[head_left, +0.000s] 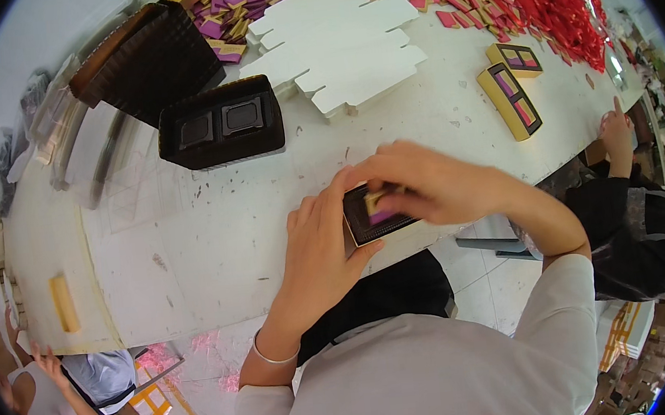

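Note:
Near the front edge of the table, my left hand (313,237) grips the end of a small box with a black inner tray (360,230). Its fingers lie along the far side and the thumb presses the near side. Over that box, my right hand (434,183) is closed on a small purple and gold packet (378,214), which is slightly blurred and partly covered by the fingers. The right part of the box is hidden under this hand. Further right stand two gold boxes (511,104) (522,59), each holding purple and pink packets.
A stack of black trays (149,63) and a black tray with two square wells (220,125) stand at the upper left. White flat cartons (345,42) lie behind. Piled packets (249,3) and red ribbons (549,6) fill the far side. Other people (629,207) (50,395) sit either side.

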`<state>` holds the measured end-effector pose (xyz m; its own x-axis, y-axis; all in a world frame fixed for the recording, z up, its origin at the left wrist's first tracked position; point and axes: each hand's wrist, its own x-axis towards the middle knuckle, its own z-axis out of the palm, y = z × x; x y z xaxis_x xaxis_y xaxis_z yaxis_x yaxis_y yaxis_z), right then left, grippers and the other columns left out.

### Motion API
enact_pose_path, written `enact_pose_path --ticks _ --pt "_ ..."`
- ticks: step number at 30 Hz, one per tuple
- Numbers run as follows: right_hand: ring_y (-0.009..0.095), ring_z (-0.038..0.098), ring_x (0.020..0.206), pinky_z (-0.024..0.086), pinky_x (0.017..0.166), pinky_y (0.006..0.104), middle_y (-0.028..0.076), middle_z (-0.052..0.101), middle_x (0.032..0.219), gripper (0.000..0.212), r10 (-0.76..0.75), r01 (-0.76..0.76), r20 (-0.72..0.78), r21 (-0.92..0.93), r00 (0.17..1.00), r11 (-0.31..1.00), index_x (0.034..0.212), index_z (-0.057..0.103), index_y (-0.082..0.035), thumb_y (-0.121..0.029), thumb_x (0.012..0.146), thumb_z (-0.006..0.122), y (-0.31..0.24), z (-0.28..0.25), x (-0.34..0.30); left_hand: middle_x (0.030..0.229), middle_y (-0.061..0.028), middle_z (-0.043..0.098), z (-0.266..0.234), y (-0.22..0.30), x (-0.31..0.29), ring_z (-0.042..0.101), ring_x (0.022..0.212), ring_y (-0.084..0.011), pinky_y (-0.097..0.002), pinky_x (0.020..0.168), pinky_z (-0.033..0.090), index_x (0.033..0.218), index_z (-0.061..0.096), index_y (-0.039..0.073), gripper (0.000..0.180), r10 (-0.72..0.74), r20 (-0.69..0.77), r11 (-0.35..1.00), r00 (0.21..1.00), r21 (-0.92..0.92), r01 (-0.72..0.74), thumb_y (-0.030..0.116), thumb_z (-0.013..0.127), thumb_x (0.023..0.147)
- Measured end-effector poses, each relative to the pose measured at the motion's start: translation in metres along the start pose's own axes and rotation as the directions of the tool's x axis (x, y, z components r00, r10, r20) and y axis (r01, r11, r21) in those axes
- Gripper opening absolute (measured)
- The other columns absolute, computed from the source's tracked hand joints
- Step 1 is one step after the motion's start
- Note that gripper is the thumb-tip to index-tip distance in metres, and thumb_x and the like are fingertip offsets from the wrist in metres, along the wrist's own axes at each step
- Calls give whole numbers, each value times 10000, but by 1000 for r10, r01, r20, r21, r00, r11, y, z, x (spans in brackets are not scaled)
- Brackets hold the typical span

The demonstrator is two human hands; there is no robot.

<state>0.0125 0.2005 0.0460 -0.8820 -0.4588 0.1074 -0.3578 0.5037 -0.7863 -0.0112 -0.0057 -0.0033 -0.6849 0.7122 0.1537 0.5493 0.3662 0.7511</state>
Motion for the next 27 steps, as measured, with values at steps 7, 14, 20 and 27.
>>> enact_pose_path --ticks 7,14,20,27 --pt "270 527 864 417 775 365 106 555 944 243 -212 104 -234 -402 949 910 1010 656 -54 -81 773 705 12 32 -22 1273 -109 539 6 -8 -3 505 1035 -302 -403 927 356 1344 427 56 772 20 -29 1000 999 6 -20 203 810 690" --pt "272 532 840 431 715 375 121 548 942 229 -323 166 -262 -485 909 859 926 644 33 -82 727 650 18 46 -22 1242 -103 548 7 -6 1 503 1029 -288 -383 873 356 1368 427 75 772 89 -44 993 995 83 -85 191 790 697" --pt "286 560 878 488 736 381 158 569 945 189 -261 182 -58 -573 964 799 862 602 58 -16 688 623 0 44 -21 1242 -110 552 6 -5 1 507 1048 -293 -387 892 356 1348 458 61 751 51 -20 996 998 80 -49 173 793 685" --pt "290 636 820 510 732 385 164 650 920 190 62 -555 -723 -468 688 687 917 646 13 -164 849 652 120 -131 -1 1211 -132 557 8 -1 -2 503 1046 -308 -398 927 353 1327 461 55 767 38 -47 992 998 120 -32 202 821 666"
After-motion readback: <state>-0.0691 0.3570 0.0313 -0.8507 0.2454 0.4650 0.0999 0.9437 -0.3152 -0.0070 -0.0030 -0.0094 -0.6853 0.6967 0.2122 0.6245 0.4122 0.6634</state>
